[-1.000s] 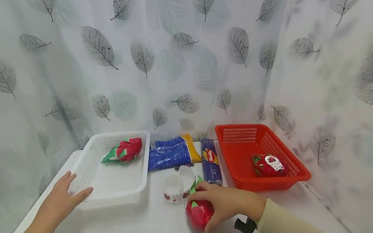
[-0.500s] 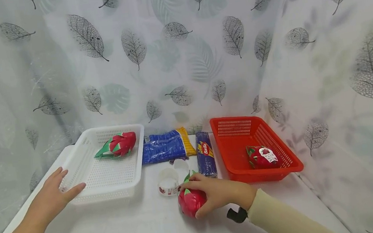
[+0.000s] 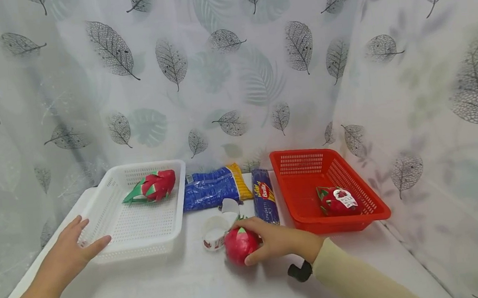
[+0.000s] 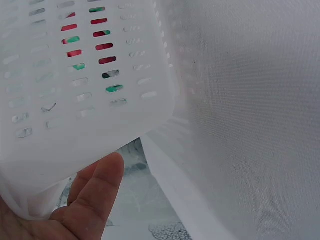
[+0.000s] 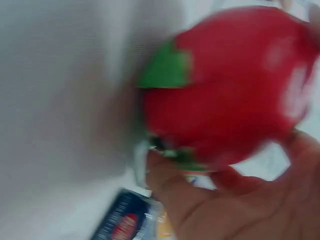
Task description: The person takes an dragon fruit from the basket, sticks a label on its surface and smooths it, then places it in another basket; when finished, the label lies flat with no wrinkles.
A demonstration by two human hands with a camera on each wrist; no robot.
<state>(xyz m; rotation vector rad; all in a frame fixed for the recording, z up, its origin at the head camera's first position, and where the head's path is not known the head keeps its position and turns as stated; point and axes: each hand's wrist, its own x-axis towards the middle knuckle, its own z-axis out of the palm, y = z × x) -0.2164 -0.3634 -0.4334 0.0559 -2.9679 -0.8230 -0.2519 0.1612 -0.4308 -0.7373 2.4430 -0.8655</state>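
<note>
My right hand [image 3: 273, 239] grips a red dragon fruit [image 3: 240, 246] with green-tipped scales at the middle of the table. Up close in the right wrist view, the dragon fruit [image 5: 235, 85] is blurred, with fingers and thumb around it. At the near left corner of the white basket [image 3: 136, 251], my left hand [image 3: 65, 259] has its thumb and fingers spread. The left wrist view has that hand [image 4: 92, 200] against or beside the basket's rim; contact is hard to tell. Inside the white basket lies another dragon fruit [image 3: 156, 185].
A red basket [image 3: 315, 225] at the right holds a labelled dragon fruit [image 3: 340, 200]. Between the baskets lie a blue-and-yellow packet [image 3: 212, 187] and a spaghetti pack [image 3: 264, 197]. A clear tape-like ring [image 3: 213, 233] sits left of the held fruit, partly covered.
The head view has shifted slightly. My right hand has turned the dragon fruit, so its long green leaves no longer show above it. My left hand stays by the white basket.
</note>
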